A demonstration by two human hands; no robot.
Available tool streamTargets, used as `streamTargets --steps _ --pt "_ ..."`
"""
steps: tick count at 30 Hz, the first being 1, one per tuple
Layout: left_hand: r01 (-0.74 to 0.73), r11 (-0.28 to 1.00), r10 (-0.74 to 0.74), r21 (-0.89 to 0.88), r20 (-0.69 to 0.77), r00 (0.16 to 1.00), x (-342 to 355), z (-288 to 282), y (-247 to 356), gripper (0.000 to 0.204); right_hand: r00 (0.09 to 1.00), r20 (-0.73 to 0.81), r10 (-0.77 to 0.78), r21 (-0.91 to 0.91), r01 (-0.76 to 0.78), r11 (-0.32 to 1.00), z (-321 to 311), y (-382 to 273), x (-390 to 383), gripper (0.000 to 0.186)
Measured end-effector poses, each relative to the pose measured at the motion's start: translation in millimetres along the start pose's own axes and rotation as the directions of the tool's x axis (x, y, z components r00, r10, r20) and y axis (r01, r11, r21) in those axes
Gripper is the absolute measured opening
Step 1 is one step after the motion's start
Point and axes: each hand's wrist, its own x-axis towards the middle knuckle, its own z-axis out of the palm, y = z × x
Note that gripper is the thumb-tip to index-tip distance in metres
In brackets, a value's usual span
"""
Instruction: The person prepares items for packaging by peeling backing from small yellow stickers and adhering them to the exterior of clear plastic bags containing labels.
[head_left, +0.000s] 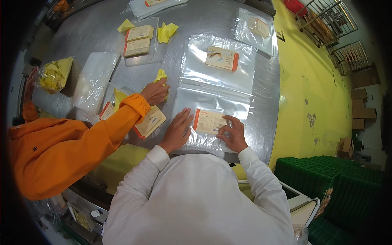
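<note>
My left hand (177, 128) lies open, fingers spread on a stack of clear plastic bags (212, 100) at the left of a cream card pack with a red edge (206, 121). My right hand (230, 132) grips the right end of that pack with bent fingers and thumb. Another similar pack (220, 59) rests on bags above. To my left, a co-worker's hand (155, 92) in an orange sleeve (77, 153) is on yellow paper (161, 75), over more packs (151, 122) and a plastic tray.
A steel table (94, 34) holds a yellow bundle (57, 75), further bags (90, 81) and a tray of packs (136, 38). Beyond its right edge are yellow floor (310, 102), metal racks (326, 18), green crates (326, 183) and cardboard boxes (363, 113).
</note>
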Motion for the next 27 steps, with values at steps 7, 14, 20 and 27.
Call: streamTargets --steps 7,14,20,27 --pt "0.163 0.982 -0.182 -0.098 -0.241 0.953 -58 -12 1 0.041 0.997 0.069 -0.024 0.035 0.022 0.999 -12 -10 7 0.029" --pt "0.200 0.976 -0.216 -0.082 -0.372 0.903 -92 -4 2 0.038 0.987 0.115 -0.115 -0.022 0.118 0.993 -9 0 18 0.026" --pt "0.257 0.966 -0.222 -0.008 -0.533 0.816 -87 -20 0 0.033 0.694 0.719 -0.049 0.220 -0.160 0.962 -89 9 106 0.011" --pt "0.496 0.831 -0.355 0.253 -0.445 0.822 -67 -56 -27 0.054 0.602 -0.751 -0.271 -0.233 0.143 0.962 -178 -34 221 0.012"
